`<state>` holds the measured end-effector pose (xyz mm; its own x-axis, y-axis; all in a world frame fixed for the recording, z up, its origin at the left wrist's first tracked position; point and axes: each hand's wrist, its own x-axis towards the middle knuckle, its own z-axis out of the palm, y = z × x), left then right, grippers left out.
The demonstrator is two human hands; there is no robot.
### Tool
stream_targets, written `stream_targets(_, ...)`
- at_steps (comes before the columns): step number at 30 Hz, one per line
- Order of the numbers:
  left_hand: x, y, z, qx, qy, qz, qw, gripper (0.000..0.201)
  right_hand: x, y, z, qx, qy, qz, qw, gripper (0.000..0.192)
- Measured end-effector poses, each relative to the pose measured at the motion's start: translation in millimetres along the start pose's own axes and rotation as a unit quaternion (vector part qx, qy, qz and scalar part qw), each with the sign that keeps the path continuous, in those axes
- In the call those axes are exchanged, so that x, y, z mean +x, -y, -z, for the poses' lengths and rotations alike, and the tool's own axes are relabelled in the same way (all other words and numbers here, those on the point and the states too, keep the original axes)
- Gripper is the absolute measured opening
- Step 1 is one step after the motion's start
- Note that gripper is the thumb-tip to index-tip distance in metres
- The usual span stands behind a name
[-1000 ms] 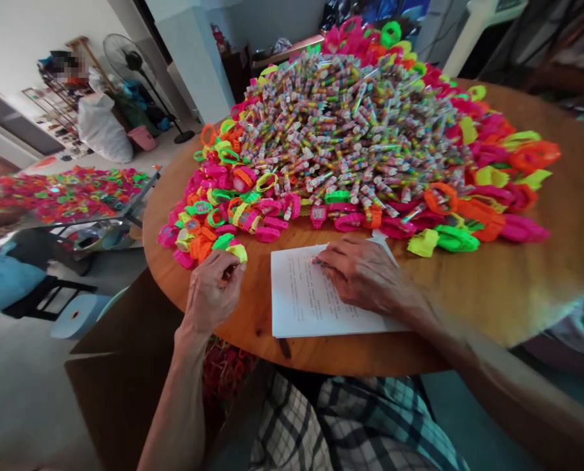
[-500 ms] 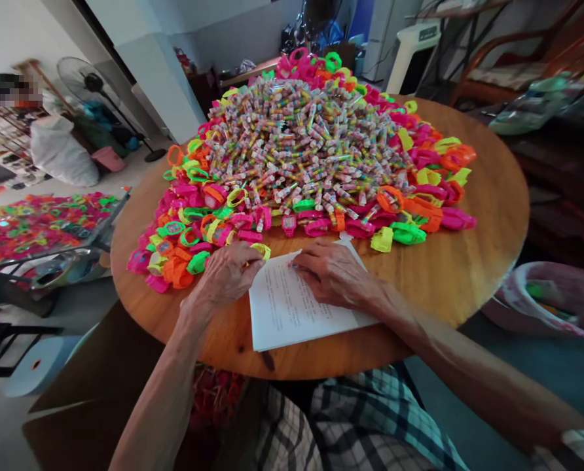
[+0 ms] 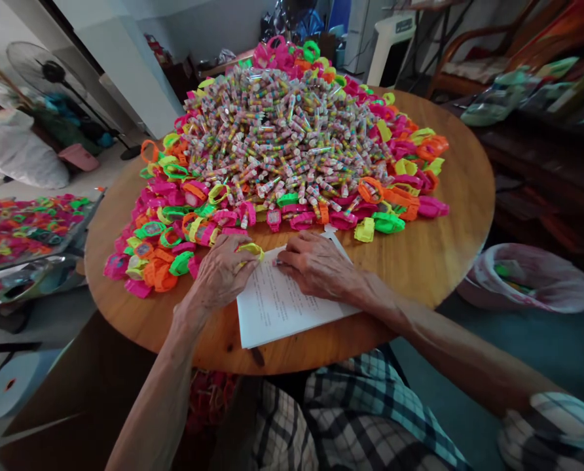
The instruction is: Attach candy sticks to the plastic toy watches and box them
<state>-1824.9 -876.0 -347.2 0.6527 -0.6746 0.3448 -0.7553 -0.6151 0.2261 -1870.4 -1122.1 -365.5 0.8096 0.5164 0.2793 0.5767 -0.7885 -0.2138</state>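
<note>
My left hand (image 3: 224, 269) is closed on a yellow toy watch (image 3: 251, 249), its loop standing out past the thumb and fingertips. It hovers by the left edge of a stack of printed paper (image 3: 285, 314) on the round wooden table. Over that paper rests my right hand (image 3: 314, 265), fingers curled and pinched around something small and pale at their tips, mostly hidden. Behind both hands rises a heap of small wrapped candy rolls (image 3: 292, 137), ringed by pink, orange, green and yellow toy watches (image 3: 162, 273).
The round table (image 3: 419, 261) has a lined pink bin (image 3: 522, 278) at its right. More toy watches (image 3: 27, 226) cover a surface at the left. A fan (image 3: 54, 72), a white sack (image 3: 21, 147) and a wooden armchair (image 3: 478, 65) stand farther back.
My view has swung a little to the right, so the scene sits further left. Both hands stay near the paper, and slightly more of the yellow toy watch shows.
</note>
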Motion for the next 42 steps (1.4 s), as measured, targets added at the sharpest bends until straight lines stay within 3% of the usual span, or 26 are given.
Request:
stream_targets(6,-5.2,-1.1,-5.0,-0.047,-0.022,-0.01,0.999,0.02,9.4,-4.2,0.0,0.038,0.023,-0.004,0.999,0.027)
stream_targets(16,-15.3,-1.8,-23.9,-0.065,-0.092,0.012,0.994,0.017,14.2,-0.8,-7.2,0.041,-0.018,-0.002,0.999,0.029)
stream_targets(25,-19.3,-1.7,-33.7,-0.067,-0.136,0.004,0.989,0.018,22.0,-12.8,-10.1,0.153,-0.083,0.053,0.983,0.025)
stream_targets(42,-20.3,-3.4,-31.9,-0.082,-0.129,0.001,0.988,0.019,20.9,-13.6,-16.5,0.059,-0.057,0.099,0.992,0.031)
